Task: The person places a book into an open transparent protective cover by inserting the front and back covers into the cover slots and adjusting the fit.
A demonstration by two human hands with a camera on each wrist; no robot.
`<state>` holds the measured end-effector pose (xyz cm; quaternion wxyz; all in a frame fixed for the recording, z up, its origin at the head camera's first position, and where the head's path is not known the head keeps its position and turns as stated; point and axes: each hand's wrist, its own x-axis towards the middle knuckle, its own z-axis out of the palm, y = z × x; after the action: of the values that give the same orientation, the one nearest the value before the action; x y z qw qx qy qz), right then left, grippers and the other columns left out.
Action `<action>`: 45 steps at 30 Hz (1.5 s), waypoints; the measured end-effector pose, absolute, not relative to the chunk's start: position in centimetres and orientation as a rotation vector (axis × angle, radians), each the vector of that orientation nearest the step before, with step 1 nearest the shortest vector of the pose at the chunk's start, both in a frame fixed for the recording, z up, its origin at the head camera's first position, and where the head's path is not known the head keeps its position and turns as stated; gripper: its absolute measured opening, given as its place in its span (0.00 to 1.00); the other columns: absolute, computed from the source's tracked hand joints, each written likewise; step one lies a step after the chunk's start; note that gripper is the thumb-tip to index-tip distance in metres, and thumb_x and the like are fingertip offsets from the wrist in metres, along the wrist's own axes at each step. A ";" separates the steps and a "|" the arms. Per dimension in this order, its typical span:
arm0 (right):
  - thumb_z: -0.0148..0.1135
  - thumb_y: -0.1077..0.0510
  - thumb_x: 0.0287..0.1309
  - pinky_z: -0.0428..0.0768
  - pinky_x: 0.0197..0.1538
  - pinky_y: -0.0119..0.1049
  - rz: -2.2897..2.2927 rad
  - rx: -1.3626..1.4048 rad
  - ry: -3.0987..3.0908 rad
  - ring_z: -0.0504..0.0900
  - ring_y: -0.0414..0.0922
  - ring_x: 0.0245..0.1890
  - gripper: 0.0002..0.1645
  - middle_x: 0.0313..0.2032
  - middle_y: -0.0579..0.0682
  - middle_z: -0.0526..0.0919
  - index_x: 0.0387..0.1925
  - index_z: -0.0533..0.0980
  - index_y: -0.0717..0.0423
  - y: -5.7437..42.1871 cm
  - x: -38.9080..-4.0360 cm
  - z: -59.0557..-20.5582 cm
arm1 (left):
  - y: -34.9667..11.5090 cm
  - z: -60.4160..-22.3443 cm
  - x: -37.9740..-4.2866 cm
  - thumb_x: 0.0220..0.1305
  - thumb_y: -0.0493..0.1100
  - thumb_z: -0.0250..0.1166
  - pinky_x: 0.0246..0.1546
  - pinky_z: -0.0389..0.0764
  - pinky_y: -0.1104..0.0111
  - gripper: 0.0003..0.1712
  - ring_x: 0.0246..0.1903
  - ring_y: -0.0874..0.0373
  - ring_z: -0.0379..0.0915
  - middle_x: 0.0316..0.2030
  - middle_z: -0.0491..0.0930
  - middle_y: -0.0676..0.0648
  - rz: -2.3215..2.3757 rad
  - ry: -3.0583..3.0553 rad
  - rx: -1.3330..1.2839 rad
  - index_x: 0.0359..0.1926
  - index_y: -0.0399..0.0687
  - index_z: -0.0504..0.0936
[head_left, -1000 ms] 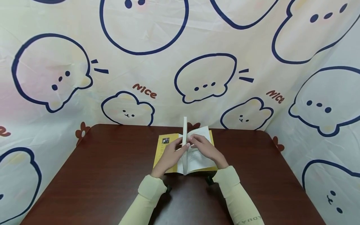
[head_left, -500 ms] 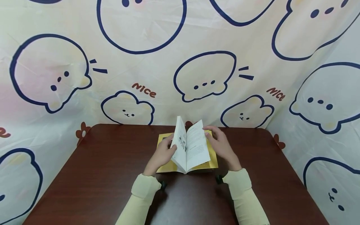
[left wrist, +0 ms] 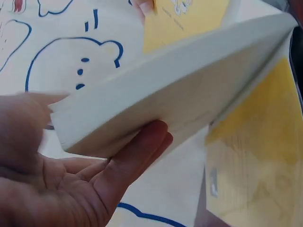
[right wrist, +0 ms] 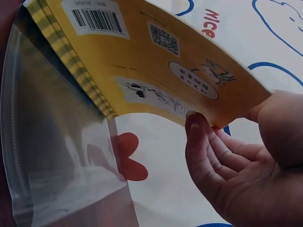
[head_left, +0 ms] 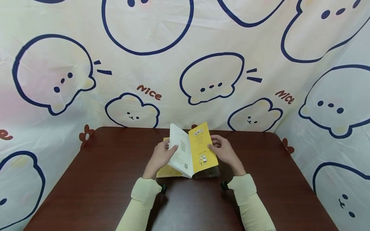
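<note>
A paperback book stands open over the table, its spine edge toward me. My left hand grips the thick block of pages on the left, thumb on the pale inner page. In the left wrist view the fingers reach under the page block, beside the loose yellow front cover. My right hand pinches the outer edge of the yellow back cover, which is lifted and tilted. Its outer face, in the right wrist view, carries a barcode and a QR code.
Under the right side of the book lies a clear plastic sleeve, dark in the head view. The brown table extends around the book. A cartoon-printed cloth hangs along the far edge and both sides.
The page block, upright between both hands a second ago, has gone over to the left with my left hand. My right hand has moved right and now pinches the yellow back cover.
</note>
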<state>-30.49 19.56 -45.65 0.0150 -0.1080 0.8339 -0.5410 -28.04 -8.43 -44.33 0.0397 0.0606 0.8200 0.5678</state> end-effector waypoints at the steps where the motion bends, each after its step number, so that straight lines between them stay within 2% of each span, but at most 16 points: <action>1: 0.62 0.63 0.68 0.84 0.36 0.34 -1.698 -0.342 2.585 0.85 0.49 0.37 0.27 0.47 0.64 0.83 0.67 0.70 0.64 19.4 -30.5 -45.6 | -8.7 -44.4 -28.1 0.75 0.41 0.59 0.32 0.86 0.63 0.29 0.38 0.47 0.88 0.52 0.83 0.31 1.725 2.524 0.163 0.71 0.32 0.68; 5: 0.62 0.64 0.69 0.84 0.35 0.34 -1.723 -0.341 2.564 0.85 0.48 0.35 0.27 0.45 0.63 0.84 0.67 0.70 0.65 19.1 -30.5 -45.6 | -9.7 -44.7 -28.2 0.72 0.33 0.58 0.31 0.86 0.63 0.27 0.36 0.48 0.87 0.51 0.83 0.31 1.653 2.546 0.061 0.70 0.31 0.69; 12: 0.62 0.65 0.69 0.85 0.35 0.35 -1.720 -0.314 2.559 0.86 0.48 0.35 0.27 0.43 0.61 0.85 0.67 0.71 0.63 18.8 -30.7 -45.8 | -10.5 -44.8 -28.3 0.72 0.34 0.61 0.31 0.86 0.63 0.25 0.34 0.51 0.86 0.49 0.83 0.31 1.506 2.618 -0.024 0.67 0.28 0.72; 18: 0.62 0.64 0.69 0.85 0.35 0.36 -1.700 -0.327 2.559 0.86 0.48 0.35 0.29 0.42 0.60 0.85 0.69 0.70 0.62 18.8 -30.8 -45.8 | -11.0 -44.9 -28.5 0.76 0.41 0.57 0.44 0.84 0.58 0.26 0.44 0.49 0.82 0.53 0.81 0.31 1.324 2.689 -0.058 0.66 0.26 0.71; 24: 0.62 0.63 0.69 0.86 0.35 0.36 -1.702 -0.320 2.526 0.88 0.48 0.34 0.32 0.42 0.60 0.84 0.71 0.67 0.63 18.7 -30.8 -46.1 | -11.7 -45.2 -28.5 0.74 0.47 0.59 0.53 0.80 0.48 0.30 0.54 0.39 0.78 0.58 0.77 0.26 1.156 2.745 -0.076 0.63 0.22 0.73; 27: 0.62 0.64 0.69 0.86 0.35 0.36 -1.709 -0.315 2.522 0.88 0.48 0.34 0.33 0.41 0.60 0.85 0.72 0.66 0.63 18.6 -30.9 -46.2 | -12.0 -45.5 -28.6 0.74 0.48 0.60 0.48 0.82 0.51 0.29 0.50 0.40 0.79 0.55 0.79 0.27 1.119 2.770 -0.073 0.59 0.23 0.77; 30: 0.62 0.64 0.69 0.86 0.35 0.36 -1.716 -0.319 2.526 0.88 0.48 0.34 0.33 0.41 0.60 0.85 0.72 0.65 0.63 18.7 -30.9 -46.3 | -12.1 -45.9 -28.9 0.73 0.49 0.61 0.33 0.79 0.61 0.23 0.34 0.49 0.77 0.36 0.82 0.35 1.111 2.774 -0.069 0.44 0.27 0.83; 32: 0.62 0.64 0.69 0.86 0.35 0.36 -1.718 -0.327 2.524 0.89 0.48 0.34 0.33 0.41 0.60 0.85 0.72 0.65 0.63 18.7 -31.1 -46.4 | -12.1 -46.1 -29.0 0.72 0.49 0.61 0.25 0.72 0.66 0.21 0.25 0.54 0.70 0.24 0.75 0.44 1.106 2.777 -0.077 0.30 0.34 0.81; 34: 0.62 0.64 0.69 0.86 0.36 0.36 -1.717 -0.335 2.518 0.89 0.49 0.35 0.33 0.41 0.61 0.85 0.72 0.65 0.63 18.7 -31.1 -46.5 | -12.1 -46.3 -29.1 0.72 0.50 0.61 0.21 0.66 0.68 0.23 0.20 0.57 0.63 0.18 0.65 0.49 1.107 2.765 -0.094 0.21 0.41 0.75; 36: 0.62 0.64 0.69 0.86 0.36 0.36 -1.715 -0.329 2.517 0.89 0.48 0.35 0.34 0.41 0.61 0.85 0.73 0.65 0.63 18.8 -31.1 -46.6 | -12.0 -46.6 -29.1 0.72 0.50 0.61 0.21 0.64 0.69 0.24 0.19 0.58 0.61 0.16 0.62 0.51 1.108 2.757 -0.105 0.19 0.45 0.71; 41: 0.62 0.64 0.69 0.87 0.38 0.38 -1.699 -0.307 2.511 0.89 0.48 0.37 0.36 0.43 0.61 0.85 0.74 0.62 0.65 19.2 -31.1 -46.7 | -11.7 -47.2 -29.1 0.72 0.51 0.61 0.21 0.65 0.68 0.23 0.20 0.57 0.62 0.17 0.64 0.50 1.105 2.760 -0.114 0.20 0.45 0.73; 45: 0.62 0.63 0.70 0.87 0.40 0.40 -1.702 -0.310 2.502 0.89 0.50 0.39 0.37 0.44 0.63 0.84 0.75 0.60 0.65 19.4 -31.0 -46.4 | -11.4 -47.3 -29.2 0.72 0.51 0.61 0.19 0.61 0.69 0.27 0.17 0.59 0.57 0.14 0.60 0.52 1.090 2.765 -0.108 0.16 0.48 0.66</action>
<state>-30.97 19.41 -46.43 0.0498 -0.1017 0.8215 -0.5589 -29.15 -11.41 -47.26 0.0837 -0.0362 0.9264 0.3654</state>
